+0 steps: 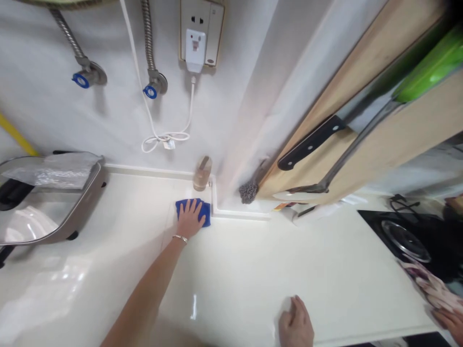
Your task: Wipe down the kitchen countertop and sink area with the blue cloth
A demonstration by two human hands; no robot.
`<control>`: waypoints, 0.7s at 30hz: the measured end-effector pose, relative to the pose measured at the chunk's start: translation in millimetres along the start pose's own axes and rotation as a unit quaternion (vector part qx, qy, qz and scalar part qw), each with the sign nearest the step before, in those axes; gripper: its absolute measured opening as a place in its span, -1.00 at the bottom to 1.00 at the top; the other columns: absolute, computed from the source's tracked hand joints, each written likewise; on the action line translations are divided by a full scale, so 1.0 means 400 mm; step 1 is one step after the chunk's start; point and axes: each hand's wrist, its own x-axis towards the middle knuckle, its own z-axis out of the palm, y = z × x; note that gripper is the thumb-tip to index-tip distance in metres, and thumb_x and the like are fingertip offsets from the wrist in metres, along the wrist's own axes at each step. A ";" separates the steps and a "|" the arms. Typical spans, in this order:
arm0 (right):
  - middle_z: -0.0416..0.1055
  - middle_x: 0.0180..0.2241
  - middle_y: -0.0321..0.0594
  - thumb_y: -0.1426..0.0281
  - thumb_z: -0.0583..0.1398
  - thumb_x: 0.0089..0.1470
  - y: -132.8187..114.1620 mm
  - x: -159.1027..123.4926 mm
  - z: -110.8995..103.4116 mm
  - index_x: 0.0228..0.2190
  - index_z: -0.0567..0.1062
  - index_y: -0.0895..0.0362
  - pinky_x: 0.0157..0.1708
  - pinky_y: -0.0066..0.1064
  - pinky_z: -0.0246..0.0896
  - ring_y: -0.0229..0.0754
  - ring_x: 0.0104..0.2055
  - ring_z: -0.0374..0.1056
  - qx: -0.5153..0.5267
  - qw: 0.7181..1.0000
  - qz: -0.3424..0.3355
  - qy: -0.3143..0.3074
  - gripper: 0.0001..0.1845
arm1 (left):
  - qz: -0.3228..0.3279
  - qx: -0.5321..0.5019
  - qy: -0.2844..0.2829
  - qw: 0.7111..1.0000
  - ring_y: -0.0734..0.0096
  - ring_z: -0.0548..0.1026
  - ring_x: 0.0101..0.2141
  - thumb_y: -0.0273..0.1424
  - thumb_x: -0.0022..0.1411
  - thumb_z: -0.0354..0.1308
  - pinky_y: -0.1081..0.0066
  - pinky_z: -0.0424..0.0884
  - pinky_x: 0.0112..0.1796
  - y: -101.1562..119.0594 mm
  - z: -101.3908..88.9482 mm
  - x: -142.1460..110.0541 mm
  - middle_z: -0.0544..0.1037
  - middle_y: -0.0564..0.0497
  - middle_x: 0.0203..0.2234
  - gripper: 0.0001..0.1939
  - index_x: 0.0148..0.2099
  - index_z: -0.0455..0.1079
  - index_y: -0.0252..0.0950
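Note:
My left hand [190, 218] lies palm down on a folded blue cloth [205, 210], its fingers spread apart and pressing the cloth flat onto the white countertop [231, 270]. The cloth is at the back of the counter, against the wall corner. Just behind it stands a small clear container [202, 174] with something pale inside. A bracelet circles my left wrist. Down at the bottom edge, my right hand [297, 324] rests on the counter, fingers close together and loosely curled, with nothing seen in them.
A lidded electric pan [81, 205] with a plastic bag on it stands left. On the right, a knife [313, 142] and a green-handled spatula [347, 144] hang before a wooden board; a steel scourer [248, 192] hangs beside. Another person's hand [450, 320] shows near the black stove [376, 226].

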 end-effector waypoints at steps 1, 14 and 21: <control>0.38 0.07 0.19 0.22 -0.02 0.20 -0.001 0.001 -0.001 0.07 0.37 0.28 0.02 0.00 0.30 0.15 0.09 0.34 -0.002 1.000 0.002 -0.002 -0.47 | -0.006 -0.005 0.000 1.000 -0.13 0.04 0.37 -0.11 0.38 -0.11 -0.22 -0.11 0.32 -0.002 0.006 0.024 0.15 -0.15 0.39 -0.36 0.40 0.17 -0.24; 0.41 0.08 0.19 0.27 -0.02 0.13 0.023 0.001 -0.003 0.06 0.38 0.26 -0.05 -0.02 0.35 0.19 0.07 0.38 -0.028 0.999 0.015 -0.028 -0.46 | -0.011 -0.031 -0.005 0.999 -0.14 0.06 0.36 -0.07 0.35 -0.06 -0.23 -0.10 0.31 -0.005 0.027 0.108 0.20 -0.20 0.36 -0.35 0.38 0.22 -0.24; 0.46 0.03 0.16 0.23 0.01 0.09 0.018 0.006 0.001 0.08 0.40 0.20 -0.19 0.01 0.40 0.24 -0.03 0.44 -0.038 0.999 0.009 0.002 -0.43 | 0.039 -0.028 -0.025 0.999 -0.07 0.10 0.36 -0.13 0.31 0.03 -0.18 0.01 0.30 -0.134 -0.055 -0.008 0.24 -0.07 0.35 -0.40 0.36 0.25 -0.11</control>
